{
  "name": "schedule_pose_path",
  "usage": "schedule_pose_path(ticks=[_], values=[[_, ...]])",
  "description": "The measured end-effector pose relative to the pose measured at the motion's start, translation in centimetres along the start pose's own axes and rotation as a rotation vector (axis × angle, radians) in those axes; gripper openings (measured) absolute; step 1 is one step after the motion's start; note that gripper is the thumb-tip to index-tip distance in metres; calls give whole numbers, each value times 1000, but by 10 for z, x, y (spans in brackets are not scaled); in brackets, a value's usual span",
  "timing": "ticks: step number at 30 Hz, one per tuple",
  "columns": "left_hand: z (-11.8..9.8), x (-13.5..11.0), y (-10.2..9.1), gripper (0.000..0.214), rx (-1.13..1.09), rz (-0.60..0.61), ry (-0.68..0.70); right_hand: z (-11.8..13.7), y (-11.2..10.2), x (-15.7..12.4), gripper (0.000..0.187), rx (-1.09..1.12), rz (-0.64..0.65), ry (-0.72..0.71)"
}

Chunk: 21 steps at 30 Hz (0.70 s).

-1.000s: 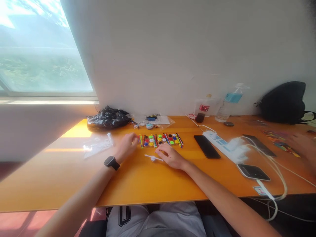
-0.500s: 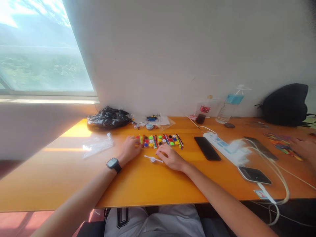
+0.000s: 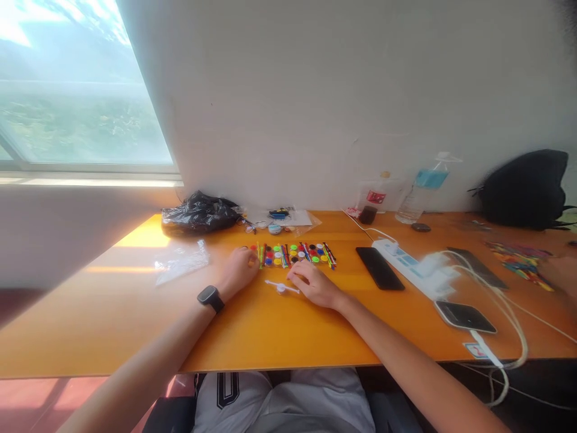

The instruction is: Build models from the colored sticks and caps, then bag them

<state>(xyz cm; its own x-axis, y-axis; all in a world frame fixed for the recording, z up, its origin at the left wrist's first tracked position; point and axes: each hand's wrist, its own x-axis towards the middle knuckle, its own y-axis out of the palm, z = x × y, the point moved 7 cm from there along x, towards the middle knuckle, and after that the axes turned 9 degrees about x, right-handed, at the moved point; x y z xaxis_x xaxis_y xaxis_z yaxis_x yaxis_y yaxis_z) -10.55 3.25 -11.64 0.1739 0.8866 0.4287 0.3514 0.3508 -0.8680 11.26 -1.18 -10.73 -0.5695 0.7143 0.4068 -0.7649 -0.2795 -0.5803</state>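
Note:
My left hand [image 3: 238,270], with a black watch [image 3: 210,297] on its wrist, rests on the orange table [image 3: 135,313] at the left end of a row of small coloured discs and sticks [image 3: 293,255]. Its fingers are curled around an orange piece I cannot name. My right hand [image 3: 312,282] lies in front of the row with loosely bent fingers. It touches the end of a white stick with a white disc [image 3: 281,287] on it.
A black bag [image 3: 201,212] and a clear plastic bag [image 3: 181,261] lie at the left. At the right are a black phone [image 3: 379,267], a white power strip [image 3: 408,261] with cables, another phone [image 3: 465,316], bottles [image 3: 421,189] and a black backpack [image 3: 525,187]. Another person's hand [image 3: 565,270] shows at far right.
My left hand has slid slightly toward the left end of the coloured row. My right hand has stayed by the white stick.

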Motion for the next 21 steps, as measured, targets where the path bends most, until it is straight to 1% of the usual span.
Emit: schedule_pose_path(ticks=[2,4,7,10,13,15,18,21], values=[[0,-1,-4,15,-38,-22,-5,0,0,0,34,3,-3,1],[-6,-3,-11,15,-96,-67,31,0,-1,0,33,20,-24,2],[-28,-9,-26,14,-185,-145,180,-4,-3,2,30,98,-91,37],[-59,-21,-36,14,-230,-168,364,-11,-5,5,33,245,-157,125],[-82,-31,-35,12,-250,-139,480,-15,-3,7,38,423,-178,196],[-91,-35,-31,11,-261,-99,528,-14,-1,8,39,496,-180,212],[-93,-37,-26,10,-271,-26,535,-16,-4,9,43,535,-217,211],[-89,-36,-24,33,-246,79,554,-24,-14,7,44,577,-316,185]])
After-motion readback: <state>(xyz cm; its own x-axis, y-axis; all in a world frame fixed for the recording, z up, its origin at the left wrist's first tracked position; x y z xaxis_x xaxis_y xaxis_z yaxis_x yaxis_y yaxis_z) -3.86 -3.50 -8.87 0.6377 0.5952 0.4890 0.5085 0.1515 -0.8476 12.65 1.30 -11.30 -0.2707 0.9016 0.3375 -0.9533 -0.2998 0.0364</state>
